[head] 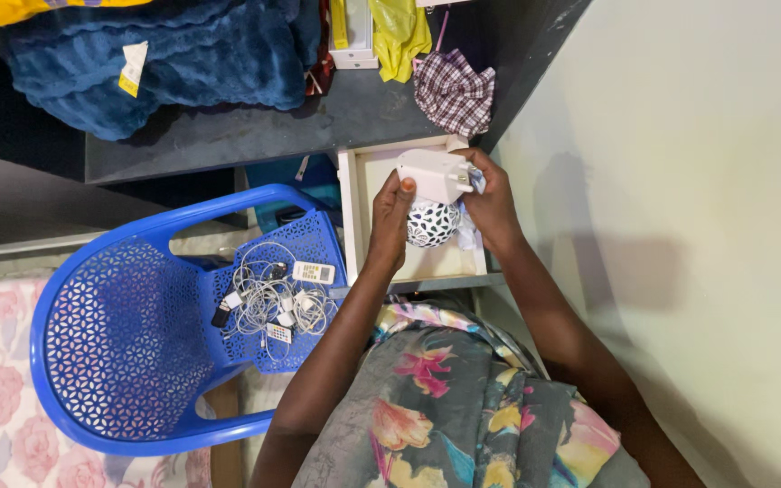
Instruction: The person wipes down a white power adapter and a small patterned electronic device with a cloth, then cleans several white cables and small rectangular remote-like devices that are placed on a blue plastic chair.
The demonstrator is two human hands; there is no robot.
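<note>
Both my hands hold a white plug-in charger block (434, 173) over an open pale drawer (351, 208). My left hand (390, 221) grips its left side with the thumb on top. My right hand (492, 203) holds its right end, where the metal prongs stick out. Under the charger, inside the drawer, lies a round black-and-white patterned object (432, 226) with some white paper or cloth beside it.
A blue plastic chair (128, 334) stands to the left, its seat holding tangled white cables (268, 298), small adapters and a white remote (314, 272). A dark desk (255, 126) carries a blue blanket (155, 54), checked cloth (454, 90) and yellow bag. A pale wall is at right.
</note>
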